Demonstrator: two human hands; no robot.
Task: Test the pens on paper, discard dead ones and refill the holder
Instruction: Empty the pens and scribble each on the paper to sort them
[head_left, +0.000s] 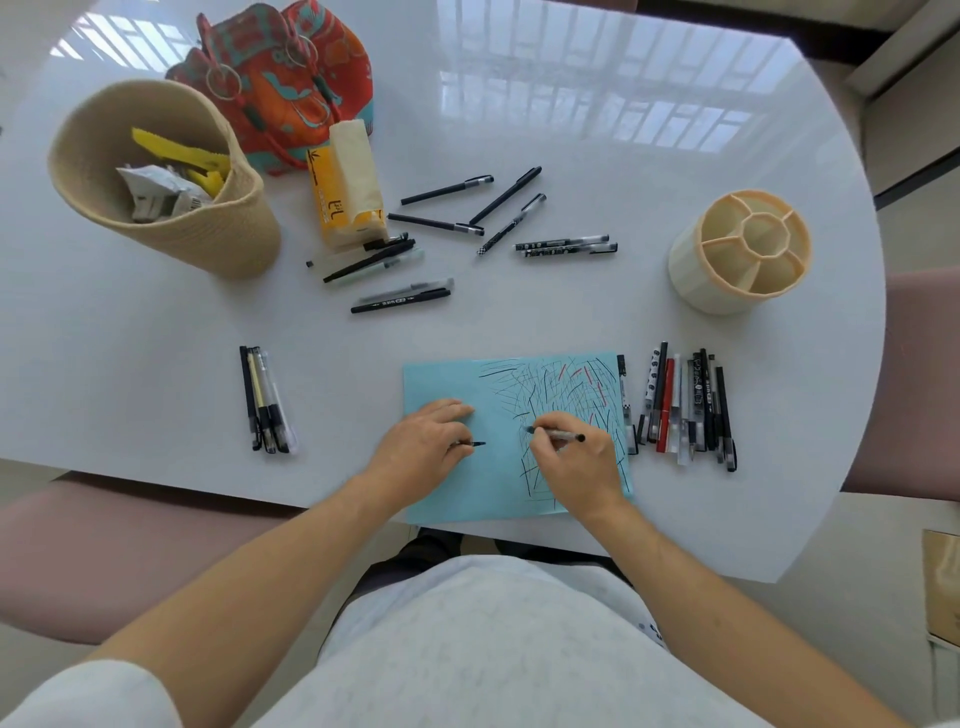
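A light blue paper (457, 499) covered in scribbled lines lies at the table's near edge. My right hand (576, 467) grips a pen (558, 434) with its tip on the paper. My left hand (423, 441) rests on the paper's left part and holds a small black pen cap (477, 444). Several pens (685, 410) lie in a row right of the paper. A few more pens (265, 400) lie to its left. Loose pens (467, 228) are scattered further back. The cream divided pen holder (748, 249) stands empty at the right.
A woven beige basket (223, 228) with crumpled wrappers stands at the far left. Behind it sits an orange patterned bag (291, 78), with a yellow tissue pack (345, 187) beside it. Pink chairs flank the white table (571, 130).
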